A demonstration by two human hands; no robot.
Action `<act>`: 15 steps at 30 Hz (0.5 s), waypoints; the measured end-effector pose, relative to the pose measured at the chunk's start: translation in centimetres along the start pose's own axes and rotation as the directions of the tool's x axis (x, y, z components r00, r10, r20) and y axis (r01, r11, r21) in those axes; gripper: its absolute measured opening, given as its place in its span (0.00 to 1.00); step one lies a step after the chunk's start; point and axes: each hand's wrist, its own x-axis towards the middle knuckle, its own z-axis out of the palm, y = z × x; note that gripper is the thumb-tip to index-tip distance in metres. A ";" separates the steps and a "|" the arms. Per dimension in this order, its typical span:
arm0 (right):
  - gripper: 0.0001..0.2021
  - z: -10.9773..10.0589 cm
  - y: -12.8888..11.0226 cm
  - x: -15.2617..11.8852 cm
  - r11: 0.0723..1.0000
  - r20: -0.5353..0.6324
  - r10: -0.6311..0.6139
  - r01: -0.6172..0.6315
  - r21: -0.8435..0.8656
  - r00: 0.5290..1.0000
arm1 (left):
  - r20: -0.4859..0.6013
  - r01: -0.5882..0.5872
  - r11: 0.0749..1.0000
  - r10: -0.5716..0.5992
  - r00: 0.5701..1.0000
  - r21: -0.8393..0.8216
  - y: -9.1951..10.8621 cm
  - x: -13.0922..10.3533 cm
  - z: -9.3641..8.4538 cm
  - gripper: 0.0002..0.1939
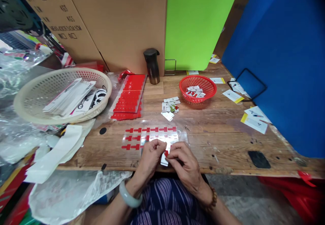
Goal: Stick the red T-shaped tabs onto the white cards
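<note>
Near the table's front edge my left hand [152, 155] pinches a small white card [164, 160]. My right hand [185, 160] has its thumb and fingers closed on a small red sticker [166, 153] at the face of that card. Just beyond both hands lies a clear sheet [150, 133] bearing rows of red T-shaped stickers; my hands cover part of its lower row. Farther off, a loose pile of small white cards [167, 116] rests on the wood, with some green and red bits among them.
A red basket [198, 77] holds more small cards. Left of it stand a dark tumbler [152, 67] and stacked red sticker sheets [129, 93]. A cream basket [21, 104] holds printed cards. Green [198, 21] and blue boards [281, 65] rise behind and right. Yellow-edged cards [255, 123] lie nearby.
</note>
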 end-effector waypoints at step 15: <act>0.02 -0.6 -1.8 -0.5 0.862 -0.035 0.379 -0.339 0.377 0.925 | -0.015 0.095 0.978 -0.100 0.995 -0.186 1.6 0.5 -1.2 0.15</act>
